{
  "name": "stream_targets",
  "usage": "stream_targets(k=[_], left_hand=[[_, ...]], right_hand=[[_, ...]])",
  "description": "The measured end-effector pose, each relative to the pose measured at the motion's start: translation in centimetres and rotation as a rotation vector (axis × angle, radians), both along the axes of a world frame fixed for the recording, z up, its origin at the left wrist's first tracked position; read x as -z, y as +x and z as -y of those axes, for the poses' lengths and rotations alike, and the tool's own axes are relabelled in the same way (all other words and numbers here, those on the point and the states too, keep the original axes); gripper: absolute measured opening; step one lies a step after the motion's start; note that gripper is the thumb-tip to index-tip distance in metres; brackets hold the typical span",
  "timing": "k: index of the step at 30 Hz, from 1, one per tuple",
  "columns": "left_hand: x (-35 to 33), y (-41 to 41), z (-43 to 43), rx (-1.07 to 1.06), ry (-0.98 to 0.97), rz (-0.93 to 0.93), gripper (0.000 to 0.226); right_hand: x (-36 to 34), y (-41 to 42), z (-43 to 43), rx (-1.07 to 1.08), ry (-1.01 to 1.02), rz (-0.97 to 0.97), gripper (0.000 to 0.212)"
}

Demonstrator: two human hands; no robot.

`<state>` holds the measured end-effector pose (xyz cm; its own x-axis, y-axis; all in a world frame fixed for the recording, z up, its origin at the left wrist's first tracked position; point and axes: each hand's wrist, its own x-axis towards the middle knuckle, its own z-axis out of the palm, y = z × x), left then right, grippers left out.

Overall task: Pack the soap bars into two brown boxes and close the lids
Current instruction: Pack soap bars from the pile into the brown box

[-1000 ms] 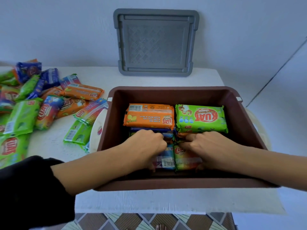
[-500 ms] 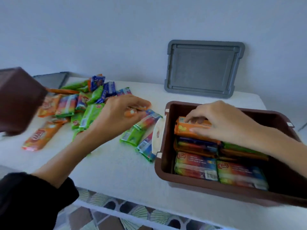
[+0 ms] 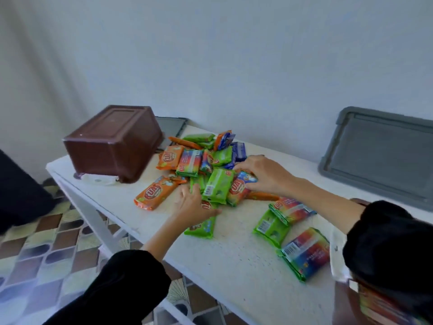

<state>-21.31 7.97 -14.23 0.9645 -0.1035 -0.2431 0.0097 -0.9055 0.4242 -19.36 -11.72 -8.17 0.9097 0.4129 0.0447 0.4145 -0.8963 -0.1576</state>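
From the heap of colourful wrapped soap bars (image 3: pixel 203 158) on the white table (image 3: pixel 234 254), 1 green-wrapped bar (image 3: pixel 199 182) is gripped by the curled left hand (image 3: pixel 194 205) and 1 red-blue bar (image 3: pixel 239 187) by the right hand (image 3: pixel 264 177), presumably for boxing.

White table (image 3: pixel 234 261); patterned floor tiles (image 3: pixel 46 242); pale wall (image 3: pixel 234 55).

Brown box (image 3: pixel 344 303) cut off bottom-right (sleeve (image 3: pixel 386 249) covers most); contents blurred.
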Motion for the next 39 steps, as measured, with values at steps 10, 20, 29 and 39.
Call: stream_targets(k=[10,20,29,39], left_hand=[[3.2,0.4,-0.4,0.001,0.084,0.039,0.094],[3.0,0.9,-0.6,0.02,0.139,0.092,0.08],[-0.9,1.0,-1.1,-0.024,-0.009,0.217,0.078],[-11.5,-3.1,7.5,0.435,-0.172,0.37,0.068]], right_hand=[[5.5,5.9,-3.4,-0.203,-0.155,-0.192,0.078],[4.0,7.6,-5.0,-0.4,-0.482,-0.157,0.077],[1.0,5.8,-2.9,-0.305,-0.236,-0.125,0.071],[-10.5,-8.5,9.6,0.131,-0.224,0.178,0.073]])
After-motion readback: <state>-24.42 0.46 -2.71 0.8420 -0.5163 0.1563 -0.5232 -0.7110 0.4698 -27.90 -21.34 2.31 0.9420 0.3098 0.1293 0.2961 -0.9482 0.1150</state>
